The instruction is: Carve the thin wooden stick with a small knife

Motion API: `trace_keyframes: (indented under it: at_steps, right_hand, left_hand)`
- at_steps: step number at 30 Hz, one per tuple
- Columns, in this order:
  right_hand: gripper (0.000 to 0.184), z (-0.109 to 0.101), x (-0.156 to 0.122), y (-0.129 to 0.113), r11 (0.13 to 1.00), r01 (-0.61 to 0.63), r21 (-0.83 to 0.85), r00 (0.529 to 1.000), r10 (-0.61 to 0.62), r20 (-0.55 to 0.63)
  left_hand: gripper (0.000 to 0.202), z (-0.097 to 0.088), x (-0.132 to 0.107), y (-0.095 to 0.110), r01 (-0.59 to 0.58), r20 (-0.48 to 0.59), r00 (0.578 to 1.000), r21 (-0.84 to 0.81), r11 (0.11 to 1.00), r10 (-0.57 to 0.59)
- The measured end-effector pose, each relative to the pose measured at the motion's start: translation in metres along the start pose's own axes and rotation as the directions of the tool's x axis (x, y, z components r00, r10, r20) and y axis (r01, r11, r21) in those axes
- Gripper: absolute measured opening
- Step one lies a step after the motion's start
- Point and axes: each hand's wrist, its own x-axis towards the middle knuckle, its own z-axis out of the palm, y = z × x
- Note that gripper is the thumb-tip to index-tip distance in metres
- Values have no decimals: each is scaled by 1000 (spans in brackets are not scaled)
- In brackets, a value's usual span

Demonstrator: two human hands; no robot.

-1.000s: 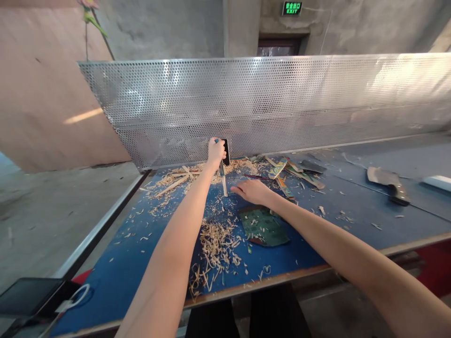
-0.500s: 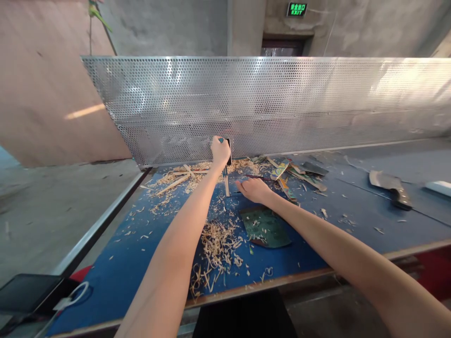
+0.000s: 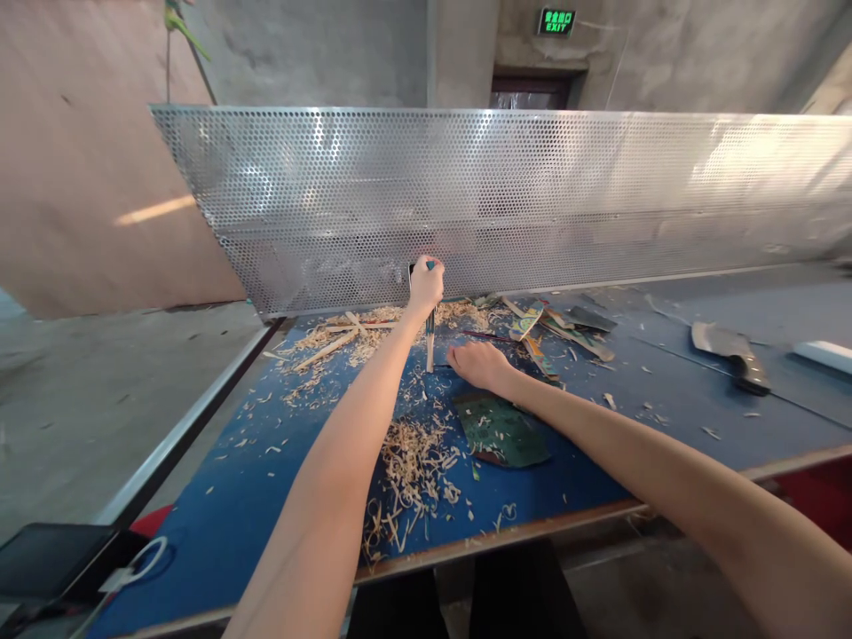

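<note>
My left hand (image 3: 427,282) is closed around a narrow stick (image 3: 429,348) with a teal upper part and a pale, wood-coloured lower end. The stick points down at the blue tabletop (image 3: 240,506). Fingers curled, my right hand (image 3: 480,366) rests low over the table to the right of it. A thin dark tool (image 3: 442,366) sticks out leftward from this hand, its tip close to the stick's pale end; whether they touch I cannot tell. The tool's handle is hidden in my fist. Behind my left hand shows the edge of a dark, flat, phone-like object (image 3: 411,273).
Curled shavings (image 3: 416,461) are heaped near the front edge. Pale strips (image 3: 326,349) lie at the back left, painted pieces (image 3: 539,342) at the back right. A dark green curved piece (image 3: 502,430) sits below my right hand. A cleaver (image 3: 732,355) lies right, before a perforated metal screen (image 3: 532,195).
My left hand has shifted slightly right with the stick, uncovering the left edge of the dark object behind it. The tool in my right hand now reaches farther left, close to the stick's lower end.
</note>
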Motion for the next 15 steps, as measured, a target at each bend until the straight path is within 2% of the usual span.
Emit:
trace_keyframes:
  at_steps: [4, 9, 15]
  right_hand:
    - [57, -6, 0, -2, 1000, 16, -12, 999, -15, 46]
    - [47, -20, 4, -2, 993, 106, -54, 991, -100, 93]
    - [43, -26, 8, -5, 995, 86, -53, 984, -76, 160]
  left_hand:
    - [17, 5, -1, -3, -66, 42, 997, 44, 997, 65]
    - [21, 10, -2, -2, -16, 66, 998, 6, 1000, 15]
    - [24, 12, -6, 1, 20, 81, 997, -38, 999, -16]
